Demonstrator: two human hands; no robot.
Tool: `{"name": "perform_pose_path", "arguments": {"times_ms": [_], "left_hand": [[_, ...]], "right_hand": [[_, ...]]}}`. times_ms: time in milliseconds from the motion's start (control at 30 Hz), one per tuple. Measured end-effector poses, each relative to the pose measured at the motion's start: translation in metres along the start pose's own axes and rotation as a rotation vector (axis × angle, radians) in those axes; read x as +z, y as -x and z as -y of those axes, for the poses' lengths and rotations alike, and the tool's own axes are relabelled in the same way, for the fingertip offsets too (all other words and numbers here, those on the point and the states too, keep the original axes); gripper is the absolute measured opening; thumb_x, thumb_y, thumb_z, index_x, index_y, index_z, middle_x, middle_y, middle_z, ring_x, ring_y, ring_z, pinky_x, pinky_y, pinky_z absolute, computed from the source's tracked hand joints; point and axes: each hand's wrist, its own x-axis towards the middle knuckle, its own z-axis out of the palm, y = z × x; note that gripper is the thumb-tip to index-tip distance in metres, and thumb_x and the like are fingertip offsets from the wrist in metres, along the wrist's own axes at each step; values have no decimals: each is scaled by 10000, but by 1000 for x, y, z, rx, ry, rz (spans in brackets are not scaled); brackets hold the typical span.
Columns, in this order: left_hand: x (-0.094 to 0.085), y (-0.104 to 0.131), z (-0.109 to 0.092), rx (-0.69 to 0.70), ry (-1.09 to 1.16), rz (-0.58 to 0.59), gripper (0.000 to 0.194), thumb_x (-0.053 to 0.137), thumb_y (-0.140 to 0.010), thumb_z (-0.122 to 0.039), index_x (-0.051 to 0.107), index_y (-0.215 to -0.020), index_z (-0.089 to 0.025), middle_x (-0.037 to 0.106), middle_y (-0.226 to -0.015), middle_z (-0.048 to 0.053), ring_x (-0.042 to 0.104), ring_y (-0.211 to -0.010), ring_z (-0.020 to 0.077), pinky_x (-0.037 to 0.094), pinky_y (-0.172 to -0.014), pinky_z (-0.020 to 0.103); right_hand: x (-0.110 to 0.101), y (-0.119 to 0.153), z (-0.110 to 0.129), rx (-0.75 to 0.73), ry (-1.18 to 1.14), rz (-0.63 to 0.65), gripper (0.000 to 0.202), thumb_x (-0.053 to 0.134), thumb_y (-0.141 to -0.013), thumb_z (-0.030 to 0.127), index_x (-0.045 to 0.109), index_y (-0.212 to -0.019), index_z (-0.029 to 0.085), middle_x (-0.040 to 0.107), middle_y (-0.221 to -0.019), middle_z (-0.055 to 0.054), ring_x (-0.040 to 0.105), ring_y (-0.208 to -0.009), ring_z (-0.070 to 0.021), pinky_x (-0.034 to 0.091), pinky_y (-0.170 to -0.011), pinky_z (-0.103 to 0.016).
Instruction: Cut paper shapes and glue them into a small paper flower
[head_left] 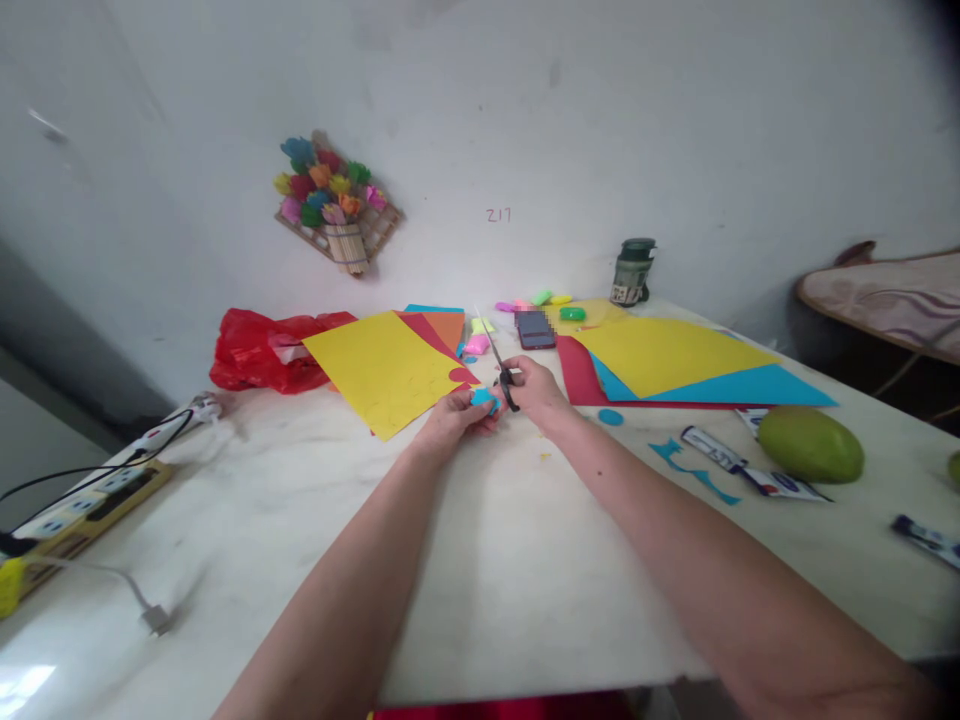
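Pinched in my left hand [456, 418] is a small piece of blue paper [484, 400]. My right hand [532, 388] grips the black handles of a pair of scissors [491, 345], whose blades point up and away toward the wall. The two hands are close together over the middle of the table. Just beyond my left hand lie a yellow sheet [375, 365] and small red paper pieces [460, 377]. A blue paper disc [610, 417] rests right of my right wrist, with curved blue scraps [694, 472] farther right.
Yellow, blue and red sheets [675, 355] are stacked at right. A phone [535, 330], bright clay packets [572, 314] and a green jar [632, 272] stand near the wall. Glue tubes [712, 450] touch a green mango [810, 443]. Left are a red bag [255, 350] and power strip [97, 510].
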Motion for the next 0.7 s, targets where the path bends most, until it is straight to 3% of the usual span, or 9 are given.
{"name": "perform_pose_path", "arguments": {"times_ms": [167, 300, 567, 700], "left_hand": [[-1, -3, 0, 32, 55, -181, 297, 679, -637, -358, 603, -774, -105, 649, -696, 73, 607, -562, 140, 485, -578, 269], [-5, -4, 0, 86, 133, -306, 280, 698, -623, -312, 586, -782, -110, 664, -730, 71, 634, -620, 155, 498, -629, 280], [-11, -6, 5, 142, 210, -305, 265, 686, -641, -290, 620, -827, -114, 658, -926, 107, 640, -798, 197, 485, -770, 324], [-11, -7, 6, 152, 257, -281, 235, 696, -631, -246, 639, -818, -115, 660, -888, 83, 632, -839, 200, 476, -786, 304]], "right_hand": [[-11, 3, 6, 25, 40, 52, 345, 668, -603, 311, 487, -864, 175, 554, -562, 40, 462, -411, -64, 376, -414, -192], [-25, 5, 6, 89, 138, 238, 293, 597, -680, 409, 512, -827, 169, 575, -613, 1, 480, -447, -68, 281, -357, -169], [-36, 2, 1, 118, 234, 482, 352, 563, -698, 483, 538, -813, 151, 563, -606, -9, 461, -424, -59, 243, -350, -186], [-35, 4, 3, 122, 248, 551, 367, 533, -709, 511, 514, -733, 146, 551, -594, -10, 463, -430, -61, 245, -345, -189]]}}
